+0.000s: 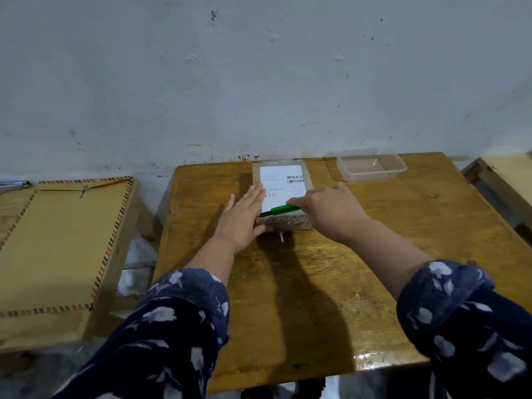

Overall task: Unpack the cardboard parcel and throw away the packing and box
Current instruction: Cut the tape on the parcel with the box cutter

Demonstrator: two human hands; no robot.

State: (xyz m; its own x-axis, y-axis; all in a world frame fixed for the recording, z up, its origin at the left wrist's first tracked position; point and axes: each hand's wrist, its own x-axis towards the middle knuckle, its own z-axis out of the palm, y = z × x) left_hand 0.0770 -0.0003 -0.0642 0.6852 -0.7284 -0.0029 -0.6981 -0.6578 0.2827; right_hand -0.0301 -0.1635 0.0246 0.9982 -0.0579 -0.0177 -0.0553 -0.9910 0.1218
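Clear tub [371,167] is sitting empty beyond the parcel [282,194]. Left hand [244,217] is lying flat, fingers apart, on the parcel; right hand [328,208] is clamping a green cutter [283,210] across it.

Both arms reach forward, forearms bare below dark flowered sleeves [184,321] pushed up toward the elbows. The left hand [240,216] lies flat, palm down, fingers straight and together, pointing far and slightly right. The right hand [328,210] sits to its right, knuckles up, fingers curled in a grip, wrist bent leftward.
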